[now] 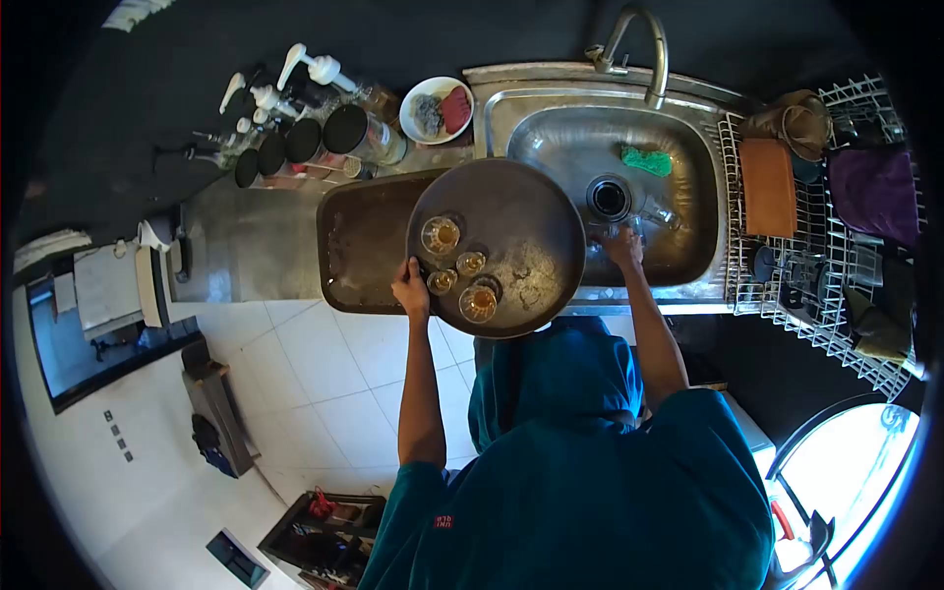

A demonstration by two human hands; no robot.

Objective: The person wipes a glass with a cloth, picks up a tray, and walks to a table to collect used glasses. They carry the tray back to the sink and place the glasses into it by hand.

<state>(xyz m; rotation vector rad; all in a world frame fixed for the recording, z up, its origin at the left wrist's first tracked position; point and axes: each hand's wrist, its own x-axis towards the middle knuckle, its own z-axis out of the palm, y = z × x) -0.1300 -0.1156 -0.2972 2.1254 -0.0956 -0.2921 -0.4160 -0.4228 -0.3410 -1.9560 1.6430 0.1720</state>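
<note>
My left hand point(411, 287) grips the left edge of a round brown tray point(536, 211), its fingers on the rim. The tray is held level, partly over the sink's left side. Several small clear glasses point(441, 235) with amber liquid in them stand on its left half, and a pale, worn-looking patch marks its right half. Low in the steel sink point(688, 256), my right hand point(621, 246) has its fingers closed around a clear glass point(635, 228); the grip is partly hidden. Just beyond it another clear glass point(659, 211) lies on its side near the drain point(609, 199).
A green scrubber point(646, 160) lies in the sink, under the faucet point(657, 88). On the right stands a wire dish rack point(777, 265). A brown rectangular tray point(364, 241) rests left of the sink. Behind it are dark-lidded jars point(346, 130), pump bottles point(324, 71) and a white bowl point(437, 110).
</note>
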